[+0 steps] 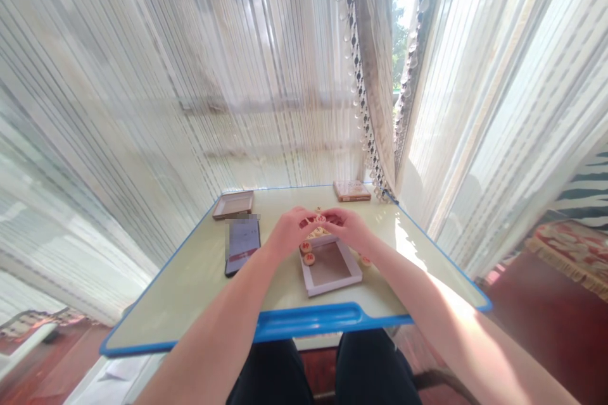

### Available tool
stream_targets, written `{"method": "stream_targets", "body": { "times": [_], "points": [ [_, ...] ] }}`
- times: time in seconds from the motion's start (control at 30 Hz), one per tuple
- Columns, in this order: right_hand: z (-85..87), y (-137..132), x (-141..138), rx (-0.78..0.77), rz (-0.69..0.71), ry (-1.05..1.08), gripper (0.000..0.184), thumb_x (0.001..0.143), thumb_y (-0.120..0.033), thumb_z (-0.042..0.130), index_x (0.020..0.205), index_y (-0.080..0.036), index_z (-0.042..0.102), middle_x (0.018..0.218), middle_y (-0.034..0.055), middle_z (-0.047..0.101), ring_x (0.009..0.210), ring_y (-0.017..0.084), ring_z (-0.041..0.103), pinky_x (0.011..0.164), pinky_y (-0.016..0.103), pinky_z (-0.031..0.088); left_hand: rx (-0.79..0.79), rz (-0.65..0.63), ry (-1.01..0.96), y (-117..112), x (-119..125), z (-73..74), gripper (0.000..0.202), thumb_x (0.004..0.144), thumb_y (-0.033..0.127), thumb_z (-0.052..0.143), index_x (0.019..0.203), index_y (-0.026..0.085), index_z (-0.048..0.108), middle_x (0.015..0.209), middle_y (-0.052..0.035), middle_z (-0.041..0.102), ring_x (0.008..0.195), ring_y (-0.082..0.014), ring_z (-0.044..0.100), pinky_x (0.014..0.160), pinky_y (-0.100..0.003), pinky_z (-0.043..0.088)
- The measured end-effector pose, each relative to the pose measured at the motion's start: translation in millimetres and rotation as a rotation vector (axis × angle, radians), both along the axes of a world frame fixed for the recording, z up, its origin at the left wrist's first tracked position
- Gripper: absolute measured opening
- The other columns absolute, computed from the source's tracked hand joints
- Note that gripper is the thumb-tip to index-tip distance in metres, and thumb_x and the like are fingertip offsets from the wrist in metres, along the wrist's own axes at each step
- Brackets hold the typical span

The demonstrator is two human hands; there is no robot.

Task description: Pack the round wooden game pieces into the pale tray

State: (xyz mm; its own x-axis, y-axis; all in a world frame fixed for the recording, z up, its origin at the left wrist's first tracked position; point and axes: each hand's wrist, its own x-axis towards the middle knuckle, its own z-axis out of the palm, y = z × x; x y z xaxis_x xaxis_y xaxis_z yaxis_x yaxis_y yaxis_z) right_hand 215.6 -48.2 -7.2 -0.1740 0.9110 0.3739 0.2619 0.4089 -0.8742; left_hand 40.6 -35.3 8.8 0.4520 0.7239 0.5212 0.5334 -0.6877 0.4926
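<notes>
My left hand (pixel 295 228) and my right hand (pixel 349 225) meet over the far side of a shallow open box (pixel 336 286). Their fingers curl in from both sides around round wooden Chinese chess pieces (pixel 320 219) with red characters. The fingers partly cover these pieces, so how many are gripped is unclear. More pieces show just below the fingertips. Along the box's left wall sit a chess piece (pixel 306 246) and another piece (pixel 309 259), red characters up. One more piece (pixel 365 260) lies outside the box's right wall, by my right forearm.
A phone (pixel 243 243) lies left of my left hand. Behind it, at the far left corner, is a shallow box lid (pixel 234 204). A flat box (pixel 351 190) rests at the far right. The table (pixel 190 304) has a blue raised edge; string curtains (pixel 285 107) hang behind.
</notes>
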Motion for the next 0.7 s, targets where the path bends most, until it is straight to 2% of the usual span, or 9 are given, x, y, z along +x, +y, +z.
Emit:
{"method": "stream_targets", "body": {
  "times": [0.1, 0.23, 0.37, 0.5, 0.7],
  "points": [
    [0.4, 0.2, 1.8, 0.074, -0.072, -0.137, 0.023, 0.073, -0.032, 0.061, 0.091, -0.017, 0.063, 0.083, 0.0039, 0.068, 0.07, 0.013, 0.059, 0.065, 0.026, 0.046, -0.056, 0.034, 0.058, -1.7, -4.5, 5.4, 0.028, 0.078, 0.039, 0.052, 0.09, 0.019, 0.068, 0.08, -0.0019, 0.063, 0.063, -0.0104, 0.053, 0.061, -0.022, 0.044],
    [2.5, -3.5, 4.0, 0.126, -0.148, -0.29, 0.018, 0.072, -0.031, 0.061, 0.086, -0.02, 0.065, 0.08, 0.0016, 0.066, 0.065, 0.012, 0.055, 0.064, 0.025, 0.043, -0.241, 0.17, 0.187, 0.1, -21.8, 14.0, 0.023, 0.072, 0.031, 0.051, 0.077, 0.016, 0.068, 0.065, 0.0007, 0.061, 0.056, -0.0098, 0.049, 0.054, -0.021, 0.037],
    [4.2, -11.6, 3.8, 0.155, -0.001, -0.366, 0.019, 0.07, -0.031, 0.065, 0.086, -0.021, 0.067, 0.084, 0.0017, 0.062, 0.067, 0.011, 0.052, 0.065, 0.024, 0.042, -0.406, 0.219, 0.323, 4.4, -37.8, 15.2, 0.025, 0.066, 0.036, 0.053, 0.065, 0.014, 0.064, 0.054, 0.0028, 0.053, 0.051, -0.0096, 0.045, 0.048, -0.021, 0.031],
    [6.0, -20.2, 0.7, 0.176, 0.187, -0.463, 0.021, 0.07, -0.03, 0.067, 0.09, -0.023, 0.069, 0.086, 0.002, 0.057, 0.071, 0.012, 0.052, 0.069, 0.025, 0.041, -0.466, 0.199, 0.379, 3.9, -38.3, 13.7, 0.025, 0.064, 0.036, 0.052, 0.067, 0.015, 0.066, 0.059, 0.0015, 0.058, 0.054, -0.011, 0.049, 0.049, -0.022, 0.033],
    [0.1, -20.6, -3.8, 0.215, 0.227, -0.577, 0.028, 0.071, -0.037, 0.068, 0.098, -0.028, 0.069, 0.083, 0.0019, 0.052, 0.07, 0.012, 0.05, 0.067, 0.025, 0.039, -0.495, 0.122, 0.426, -4.3, -31.3, 19.3, 0.028, 0.066, 0.032, 0.048, 0.077, 0.019, 0.07, 0.062, 0.0012, 0.063, 0.052, -0.0106, 0.049, 0.047, -0.021, 0.035]
  ]
}}
